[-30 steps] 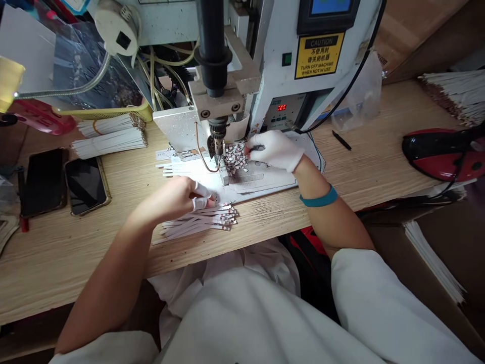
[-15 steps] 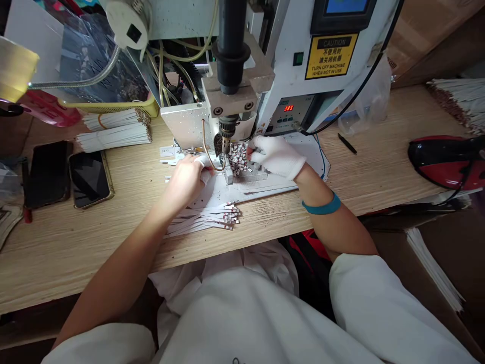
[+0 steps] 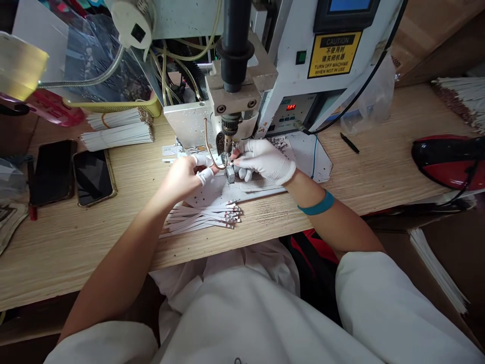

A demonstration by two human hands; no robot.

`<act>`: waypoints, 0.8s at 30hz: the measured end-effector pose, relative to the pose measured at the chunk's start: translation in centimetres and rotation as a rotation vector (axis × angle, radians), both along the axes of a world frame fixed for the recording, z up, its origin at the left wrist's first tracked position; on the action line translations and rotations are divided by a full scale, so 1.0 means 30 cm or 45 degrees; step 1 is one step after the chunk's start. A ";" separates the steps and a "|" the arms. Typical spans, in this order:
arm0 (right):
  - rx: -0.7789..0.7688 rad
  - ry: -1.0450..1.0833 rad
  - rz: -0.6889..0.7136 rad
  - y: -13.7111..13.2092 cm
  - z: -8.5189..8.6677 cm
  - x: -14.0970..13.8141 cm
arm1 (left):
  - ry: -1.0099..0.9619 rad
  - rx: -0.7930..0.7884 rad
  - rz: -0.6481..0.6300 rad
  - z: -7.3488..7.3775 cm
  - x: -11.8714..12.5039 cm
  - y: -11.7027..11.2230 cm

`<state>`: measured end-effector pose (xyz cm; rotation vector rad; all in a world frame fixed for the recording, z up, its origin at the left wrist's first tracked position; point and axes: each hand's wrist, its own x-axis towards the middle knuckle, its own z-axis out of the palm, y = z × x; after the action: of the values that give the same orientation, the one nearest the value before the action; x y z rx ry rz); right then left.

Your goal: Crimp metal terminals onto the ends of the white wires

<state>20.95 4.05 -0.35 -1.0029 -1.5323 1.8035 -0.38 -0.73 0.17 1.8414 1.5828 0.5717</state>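
Note:
At the small metal block point(image 3: 230, 175) under the machine's tip point(image 3: 228, 144), both of my hands come close together. My left hand point(image 3: 185, 174), with white covers on some fingers, is closed in a pinch at the block's left side; a thin white strip seems to be between the fingertips, mostly hidden. From the right, my white-gloved right hand point(image 3: 267, 162) pinches a tiny white piece point(image 3: 232, 163) close to the tip. The glove covers most of the small-piece pile. In front lies a loose bunch of white strips point(image 3: 204, 216) with small blocky ends.
The bench press-like machine carries a yellow caution label point(image 3: 334, 54) and a red digital display point(image 3: 290, 107). Two phones point(image 3: 93, 177) and bundled white strips point(image 3: 119, 135) lie on the left. A black pen point(image 3: 349, 143) and a red-black device point(image 3: 447, 164) are on the right.
My right hand has moved left from the pile of small pieces to the block, bringing a tiny piece with it. My left hand has stayed beside the block, its fingers slightly shifted.

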 end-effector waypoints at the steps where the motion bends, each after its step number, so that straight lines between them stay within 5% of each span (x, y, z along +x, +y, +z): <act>1: -0.024 0.014 0.015 -0.001 -0.005 -0.006 | -0.042 -0.030 0.013 0.001 0.000 0.000; 24: -0.153 0.070 0.025 -0.002 -0.008 -0.021 | -0.240 -0.224 0.110 0.023 0.037 0.011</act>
<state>20.32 4.00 -0.59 -0.9885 -1.4197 1.9406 0.72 -0.38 0.86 1.5497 1.5395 0.6059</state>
